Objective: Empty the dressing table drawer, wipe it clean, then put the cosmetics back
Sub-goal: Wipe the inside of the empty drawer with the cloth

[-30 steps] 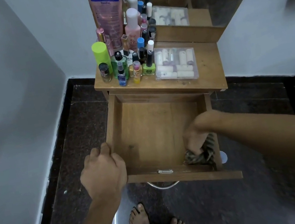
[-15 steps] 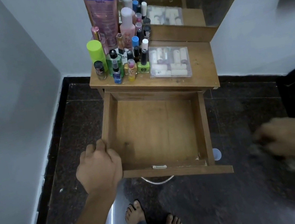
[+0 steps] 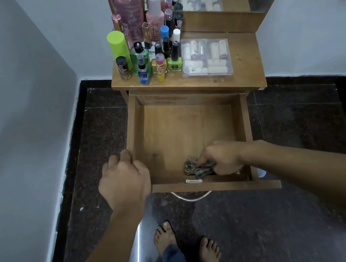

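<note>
Drawer [image 3: 181, 129]: standing pulled out from under the table [image 3: 246, 67], showing a bare brown wood-grain floor with a few dark specks near the left wall; holding nothing but the cloth.
Cloth [image 3: 193, 168]: lying crumpled on the drawer floor, just behind the front panel and right of the middle; looking grey-brown with a striped pattern.
Right hand [image 3: 222, 156]: reaching in over the right wall, fingers curling round the cloth and pressing it down onto the wood.
Left hand [image 3: 125, 180]: gripping the rim of the left wall near the front corner, fingers hooking over the edge.
Cosmetics [image 3: 148, 49]: standing upright and crowded on the left part of the table top; showing a lime-green can, a tall pink tube, small nail polish bottles.
Box [image 3: 205, 58]: lying flat on the table top just right of the bottles; being clear, showing pale tubes inside.
Handle [image 3: 190, 197]: hanging as a metal loop below the drawer front.
</note>
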